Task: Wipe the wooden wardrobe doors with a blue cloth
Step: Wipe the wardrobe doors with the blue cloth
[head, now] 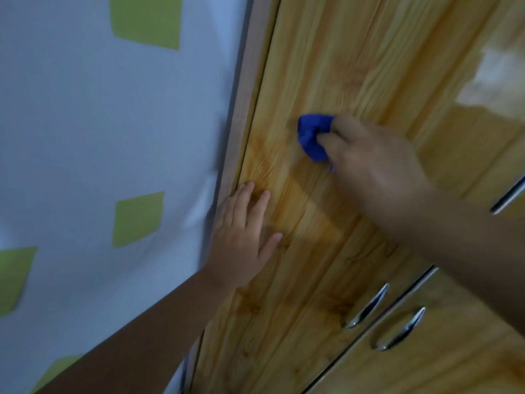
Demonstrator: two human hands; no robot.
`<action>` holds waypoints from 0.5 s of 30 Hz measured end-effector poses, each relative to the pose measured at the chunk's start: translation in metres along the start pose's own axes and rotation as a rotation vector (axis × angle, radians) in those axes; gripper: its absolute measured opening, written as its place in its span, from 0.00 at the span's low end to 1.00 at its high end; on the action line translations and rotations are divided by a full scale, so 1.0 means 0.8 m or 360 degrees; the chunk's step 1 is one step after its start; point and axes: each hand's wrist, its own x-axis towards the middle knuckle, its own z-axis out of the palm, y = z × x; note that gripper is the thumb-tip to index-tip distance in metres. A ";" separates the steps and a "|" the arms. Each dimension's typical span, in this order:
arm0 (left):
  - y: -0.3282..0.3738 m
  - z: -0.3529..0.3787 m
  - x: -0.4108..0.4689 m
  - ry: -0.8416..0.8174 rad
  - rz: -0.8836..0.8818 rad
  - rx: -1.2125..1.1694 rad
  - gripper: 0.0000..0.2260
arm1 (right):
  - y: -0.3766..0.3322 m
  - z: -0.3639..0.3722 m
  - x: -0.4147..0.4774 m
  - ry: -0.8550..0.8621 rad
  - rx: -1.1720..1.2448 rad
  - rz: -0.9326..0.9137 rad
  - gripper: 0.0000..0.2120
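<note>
Gripping the blue cloth (pixel 311 137), the right hand (pixel 372 163) has its fingers curled round a bunched wad of the fabric. The cloth is pressed against the face of the left wardrobe door (pixel 326 66), roughly midway across the panel and above the left hand. Only the leftward part of the cloth shows; the rest is hidden under the fingers. The right hand and forearm are blurred.

The left hand (pixel 244 237) lies flat on the same door, fingers straight and slightly spread, holding nothing. Its fingertips point up the panel. Its outer fingers sit just beside the door's left edge, where a plain wooden frame strip (pixel 244 95) runs along the side of the wardrobe.

The door has a glossy pine-grain finish with vertical grooves. A metal handle (pixel 366 307) is fixed near its right edge. Across a narrow gap, the neighbouring door (pixel 454 359) carries a matching handle (pixel 399 329), and the two handles are just beside each other. A third handle (pixel 508 197) shows at the right edge of the view. A pale patch of glare (pixel 494 81) lies on the wood at upper right.

Left of the wardrobe is a pale blue wall (pixel 85 137) with green squares (pixel 146 21).
</note>
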 end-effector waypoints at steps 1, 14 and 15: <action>0.003 0.000 0.000 0.0000 0.0020 -0.0015 0.31 | -0.011 0.014 -0.021 -0.0013 -0.0022 -0.0013 0.14; 0.064 -0.004 0.027 0.0014 0.0723 -0.0192 0.24 | -0.071 0.105 -0.236 -0.0032 0.0182 0.0023 0.17; 0.071 -0.005 0.033 0.0012 0.0746 -0.0198 0.23 | -0.071 0.107 -0.239 -0.0022 0.0172 0.0021 0.16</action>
